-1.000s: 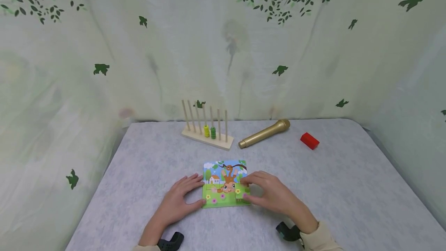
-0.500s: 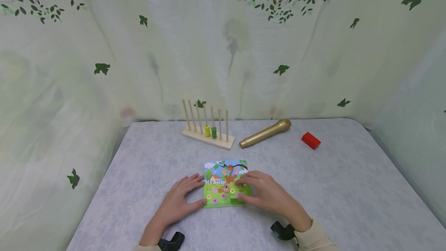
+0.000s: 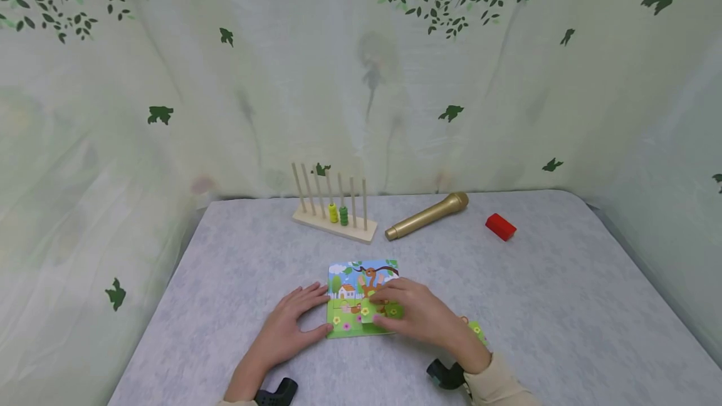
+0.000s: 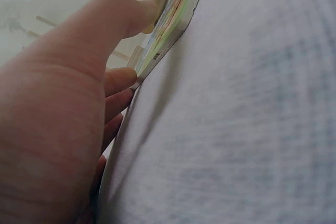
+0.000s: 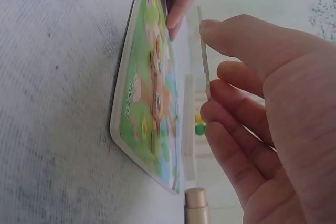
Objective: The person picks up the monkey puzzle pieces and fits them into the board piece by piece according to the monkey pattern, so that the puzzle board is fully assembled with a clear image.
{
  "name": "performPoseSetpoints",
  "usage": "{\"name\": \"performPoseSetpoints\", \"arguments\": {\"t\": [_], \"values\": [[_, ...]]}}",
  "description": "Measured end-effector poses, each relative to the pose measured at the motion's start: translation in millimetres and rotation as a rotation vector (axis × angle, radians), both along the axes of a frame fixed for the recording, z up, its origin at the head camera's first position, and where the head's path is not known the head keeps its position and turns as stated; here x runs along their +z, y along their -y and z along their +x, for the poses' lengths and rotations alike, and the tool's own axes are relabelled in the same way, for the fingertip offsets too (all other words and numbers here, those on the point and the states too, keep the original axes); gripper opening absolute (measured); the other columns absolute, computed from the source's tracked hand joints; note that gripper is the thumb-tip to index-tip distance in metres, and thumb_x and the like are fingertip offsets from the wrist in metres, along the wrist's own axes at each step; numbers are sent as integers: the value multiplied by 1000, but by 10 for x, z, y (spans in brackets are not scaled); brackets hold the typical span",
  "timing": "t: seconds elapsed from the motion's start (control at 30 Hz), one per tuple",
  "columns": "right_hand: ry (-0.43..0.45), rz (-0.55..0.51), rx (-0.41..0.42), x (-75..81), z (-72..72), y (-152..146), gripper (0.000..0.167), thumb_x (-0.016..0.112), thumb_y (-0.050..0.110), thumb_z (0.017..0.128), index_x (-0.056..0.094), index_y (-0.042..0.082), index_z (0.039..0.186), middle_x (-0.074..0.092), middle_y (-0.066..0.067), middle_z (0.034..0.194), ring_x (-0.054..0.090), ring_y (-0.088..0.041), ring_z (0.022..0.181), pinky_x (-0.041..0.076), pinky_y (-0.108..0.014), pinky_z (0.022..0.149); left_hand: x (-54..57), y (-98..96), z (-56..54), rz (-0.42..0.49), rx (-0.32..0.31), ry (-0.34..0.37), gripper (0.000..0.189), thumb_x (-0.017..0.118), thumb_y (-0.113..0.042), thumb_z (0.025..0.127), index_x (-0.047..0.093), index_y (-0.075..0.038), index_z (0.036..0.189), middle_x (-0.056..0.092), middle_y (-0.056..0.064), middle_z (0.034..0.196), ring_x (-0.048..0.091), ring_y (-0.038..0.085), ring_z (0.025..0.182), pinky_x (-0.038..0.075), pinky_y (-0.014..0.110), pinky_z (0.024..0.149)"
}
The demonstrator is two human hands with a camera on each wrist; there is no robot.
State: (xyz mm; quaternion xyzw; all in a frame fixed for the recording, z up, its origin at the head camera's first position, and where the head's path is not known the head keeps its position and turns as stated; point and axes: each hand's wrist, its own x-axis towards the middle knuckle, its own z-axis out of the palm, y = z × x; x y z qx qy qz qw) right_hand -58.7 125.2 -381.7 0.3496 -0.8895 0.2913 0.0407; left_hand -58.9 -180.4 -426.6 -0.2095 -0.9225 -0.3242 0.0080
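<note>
While the left hand (image 3: 282, 327) touches the left edge of the puzzle board (image 3: 341, 330), the right hand (image 3: 417, 315) pinches 1 puzzle piece (image 3: 368, 313) above it.
The left hand's fingers are spread and relaxed; the right thumb and fingertips grip the thin, green, flowered piece, which is apart from the board beneath. Lying flat on the bench (image 3: 254, 249), just right of the left hand and partly under the right, the board shows 1 upside-down brown monkey, 1 orange-roofed house, blue sky and flowery grass. A 2nd flowered piece (image 3: 477, 331) lies partly hidden by the right forearm (image 3: 468, 344). Beyond the board stands 1 wooden peg rack (image 3: 327, 225) with 7 pegs, 1 carrying yellow beads (image 3: 333, 213) and 1 green beads (image 3: 343, 216); to its right lie 1 gold microphone (image 3: 427, 217) and 1 red block (image 3: 501, 227).
</note>
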Motion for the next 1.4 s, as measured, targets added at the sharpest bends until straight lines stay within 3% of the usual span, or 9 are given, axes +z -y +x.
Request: {"name": "performPoseSetpoints", "arguments": {"t": [0.27,0.53,0.83,1.1,1.4], "values": [[14,15,19,-28,-18,92,28,79,33,93,77,18,117,73,7,112,65,-9,97,58,-26,87,-21,9,-3,-1,-8,-22,55,81,-48,87,70,-20,134,60,-7,148,48,21,146,32,50,126],[-18,14,40,-72,-30,177,28,79,32,93,77,17,116,72,6,116,63,-8,87,52,-14,76,-30,12,-18,-7,-6,-22,54,80,-49,88,70,-22,134,60,-8,148,48,20,145,32,49,126],[-20,37,34,-106,-41,277,27,78,34,94,76,19,116,72,7,114,65,-6,105,58,-24,91,-36,17,-13,9,-18,-39,54,81,-48,88,71,-21,133,60,-7,147,49,21,145,33,51,125],[-16,31,52,-158,-51,348,25,78,34,94,77,20,114,72,9,110,64,-3,100,57,-22,88,-60,14,-6,31,-33,-85,53,83,-43,86,71,-19,132,61,-5,147,51,22,143,34,49,123],[-30,48,66,-195,-61,440,22,78,35,94,79,20,110,71,10,105,63,0,92,54,-16,85,-39,8,-3,31,-24,-76,49,80,-41,90,71,-19,132,61,-6,147,50,22,144,33,48,124]]}}
